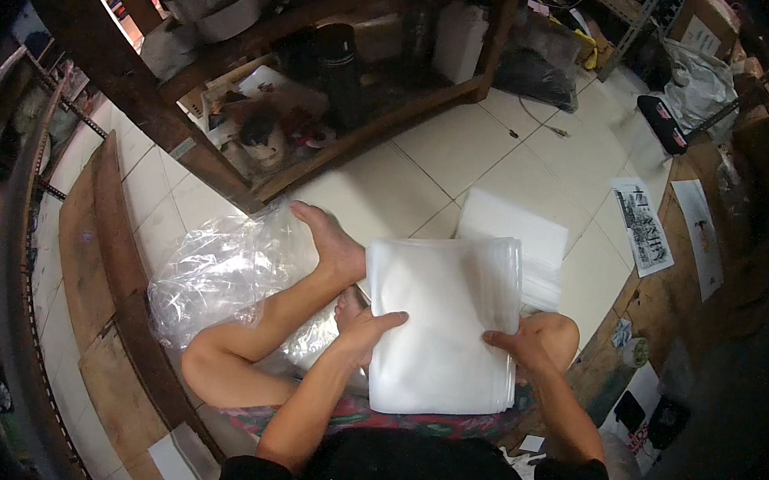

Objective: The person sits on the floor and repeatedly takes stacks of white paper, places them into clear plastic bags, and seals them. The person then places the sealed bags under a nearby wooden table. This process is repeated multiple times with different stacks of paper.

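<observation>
A thick stack of translucent white plastic sheets or bags (441, 327) is held over my lap, its right edge showing many layers. My left hand (369, 332) grips its left edge, thumb on top and fingers hidden beneath. On the opposite edge, my right hand (521, 347) clasps the stack the same way, its thumb lying over the surface. Just beyond, a second pile of white sheets (513, 233) lies on the tiled floor, partly covered by the held stack. Crumpled clear plastic wrap (217, 276) spreads on the floor by my left leg.
A dark wooden workbench (290, 172) with cluttered lower shelf stands ahead to the left. Wooden boards (109, 307) lie at left. Printed sheets (644, 226), a tape roll (636, 352) and a dark pouch (662, 124) are at right. A cable (541, 121) lies on the floor.
</observation>
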Demonstrator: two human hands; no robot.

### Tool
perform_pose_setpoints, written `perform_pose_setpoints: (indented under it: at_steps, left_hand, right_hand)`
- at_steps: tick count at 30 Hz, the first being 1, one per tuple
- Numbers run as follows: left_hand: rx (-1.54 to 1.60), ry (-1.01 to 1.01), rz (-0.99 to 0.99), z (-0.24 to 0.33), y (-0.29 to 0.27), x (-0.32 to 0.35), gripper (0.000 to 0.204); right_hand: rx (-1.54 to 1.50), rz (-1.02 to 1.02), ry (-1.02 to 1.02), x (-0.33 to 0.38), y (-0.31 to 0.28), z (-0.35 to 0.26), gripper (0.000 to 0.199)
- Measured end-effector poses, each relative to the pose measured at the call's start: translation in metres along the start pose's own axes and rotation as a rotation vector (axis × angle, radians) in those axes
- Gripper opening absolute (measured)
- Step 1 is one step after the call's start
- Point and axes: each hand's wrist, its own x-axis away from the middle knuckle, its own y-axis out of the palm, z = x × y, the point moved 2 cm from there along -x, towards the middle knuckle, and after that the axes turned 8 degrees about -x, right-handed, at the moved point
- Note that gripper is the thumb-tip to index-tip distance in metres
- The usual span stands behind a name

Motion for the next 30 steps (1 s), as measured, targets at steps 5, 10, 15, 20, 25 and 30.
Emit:
perform_pose_setpoints:
  at_steps: [5, 10, 15, 20, 25, 30]
  left_hand:
    - [0.094, -0.045, -0.022, -0.027, -0.016, -0.031, 0.077]
    - [0.164, -0.16, -0.41, -0.058, -0.031, -0.059, 0.062]
    - [-0.629, -0.063, -0.211, -0.031, -0.017, -0.057, 0.056]
    - [-0.072, 0.162, -0.236, -0.007, -0.037, -0.061, 0.052]
    - [0.063, 0.184, -0.246, 0.014, -0.028, -0.071, 0.052]
    - [-0.853, 0.033, 0.129, -0.057, -0.014, -0.158, 0.056]
  right_hand:
    - [0.107, 0.037, -0.015, -0.002, 0.013, -0.039, 0.062]
    - [0.113, 0.01, -0.037, -0.043, 0.002, -0.038, 0.052]
    - [0.086, 0.002, 0.024, -0.054, 0.001, -0.044, 0.047]
    - [0.042, 0.006, -0.089, -0.049, 0.009, -0.069, 0.056]
    - [-0.099, 0.0, -0.121, -0.067, -0.003, -0.092, 0.061]
    - [0.375, 0.05, -0.13, -0.133, -0.022, -0.06, 0.053]
